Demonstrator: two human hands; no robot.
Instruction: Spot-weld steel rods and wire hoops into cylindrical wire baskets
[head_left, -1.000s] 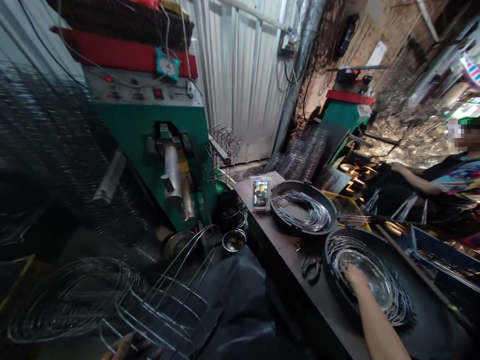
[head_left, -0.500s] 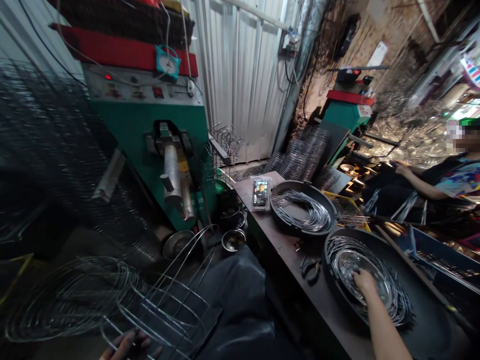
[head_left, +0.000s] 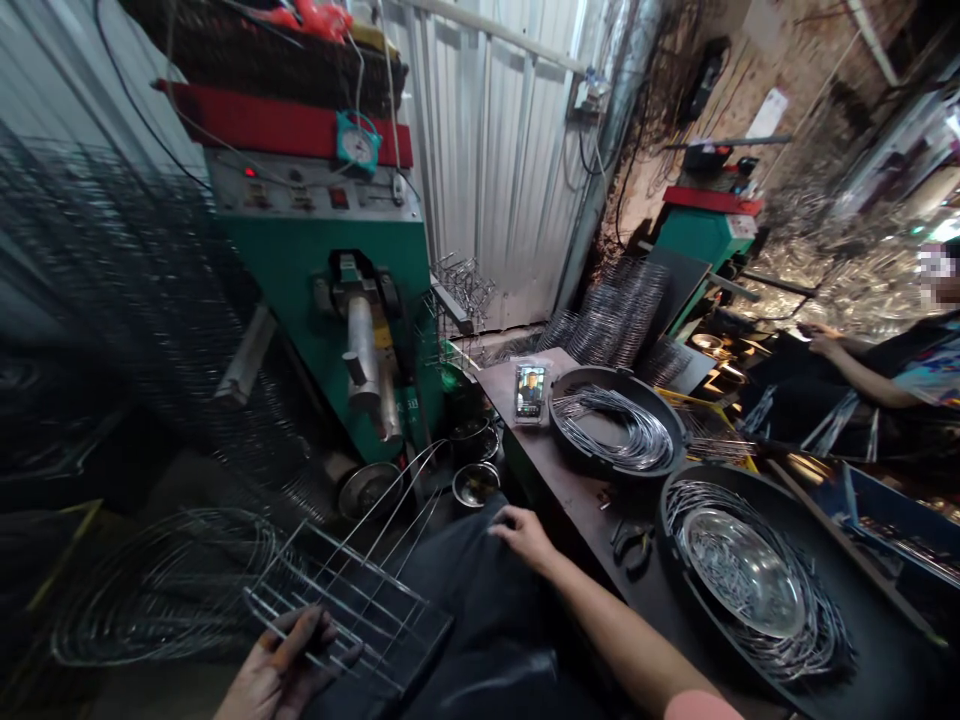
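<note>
My left hand (head_left: 289,655) is closed on a wire rack (head_left: 367,600) at lower left, its bars crossing over my lap. Long thin wires stick up from the rack's far end. My right hand (head_left: 521,535) is over my dark-clad thigh, thumb and fingers pinched together; whatever they hold is too small to make out. The forearm reaches in from the right, across the bench edge. On the bench, a metal bowl (head_left: 787,605) of short metal pins (head_left: 724,565) sits among bent wires in a large dark tray (head_left: 832,510).
A green machine (head_left: 300,300) with metal electrode arms stands ahead. The bench (head_left: 570,495) carries a phone (head_left: 531,392), pliers (head_left: 634,545) and a round tray (head_left: 664,400) of wire rings (head_left: 637,435). Wire hoops (head_left: 150,600) lie at left. Another person (head_left: 885,370) sits at far right.
My right hand has left the metal bowl and moved left over my thigh. The wire rack in my left hand has risen and tilted a little. The view has shifted slightly left.
</note>
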